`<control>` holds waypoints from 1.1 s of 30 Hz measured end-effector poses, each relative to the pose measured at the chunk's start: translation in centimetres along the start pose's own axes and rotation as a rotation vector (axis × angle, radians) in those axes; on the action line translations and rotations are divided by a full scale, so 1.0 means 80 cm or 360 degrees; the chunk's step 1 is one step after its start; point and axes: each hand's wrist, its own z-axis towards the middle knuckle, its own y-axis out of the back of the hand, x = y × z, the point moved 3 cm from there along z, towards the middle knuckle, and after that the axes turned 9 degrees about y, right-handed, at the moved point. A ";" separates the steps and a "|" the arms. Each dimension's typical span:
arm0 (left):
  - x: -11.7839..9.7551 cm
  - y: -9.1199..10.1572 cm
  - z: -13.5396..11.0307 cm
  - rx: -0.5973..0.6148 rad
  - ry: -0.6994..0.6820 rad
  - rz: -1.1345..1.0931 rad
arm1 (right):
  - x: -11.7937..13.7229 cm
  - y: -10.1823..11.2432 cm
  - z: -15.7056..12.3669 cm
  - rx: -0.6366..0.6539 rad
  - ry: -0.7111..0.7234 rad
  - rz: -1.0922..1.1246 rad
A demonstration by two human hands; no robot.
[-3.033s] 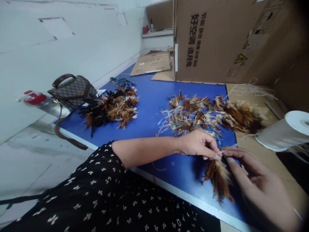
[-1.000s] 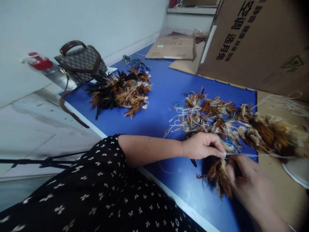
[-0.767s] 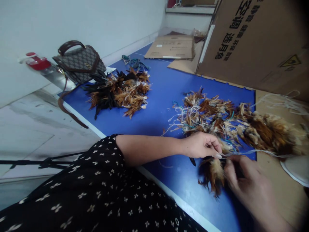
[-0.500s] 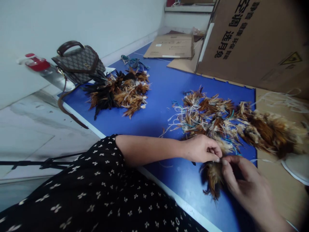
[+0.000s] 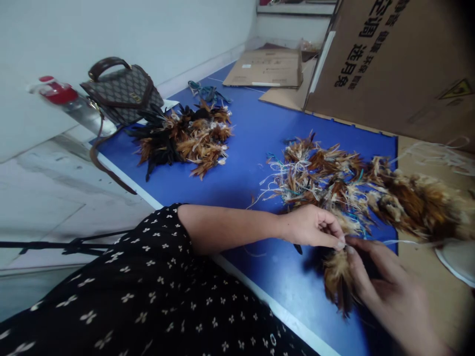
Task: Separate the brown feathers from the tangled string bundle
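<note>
My left hand pinches the top of a small brown feather bundle just above the blue table. My right hand is closed around the same bundle from the right, its fingertips meeting the left ones. A thin white string runs from the pinch toward the right. Behind my hands lies a long heap of brown feathers tangled with strings.
A second pile of dark and tan feathers lies at the left, by a patterned handbag and a red-capped bottle. A large cardboard box stands behind. Flat cardboard lies at the back. A white roll sits at the right edge.
The view shifted and tilted. My hands stayed together on the bundle, turning it while the string drew taut to the right; the bundle hangs slightly lower now.
</note>
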 end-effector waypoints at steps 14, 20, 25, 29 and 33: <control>-0.006 0.006 -0.006 -0.0229 -0.0060 0.0205 | 0.029 0.010 0.011 0.0034 0.0197 0.0233; -0.007 -0.006 -0.009 -0.0101 -0.0315 0.0575 | 0.022 0.012 0.010 -0.0208 -0.0099 0.0057; -0.019 -0.017 -0.016 -0.0154 -0.0754 0.0803 | 0.016 0.003 0.007 -0.0182 -0.0243 0.0256; -0.036 -0.022 -0.025 -0.0214 -0.1045 0.0983 | 0.013 0.003 0.004 -0.0234 -0.0596 0.0398; -0.045 -0.021 -0.029 -0.0149 -0.1086 0.1103 | 0.011 0.004 0.009 -0.0270 -0.0724 0.0508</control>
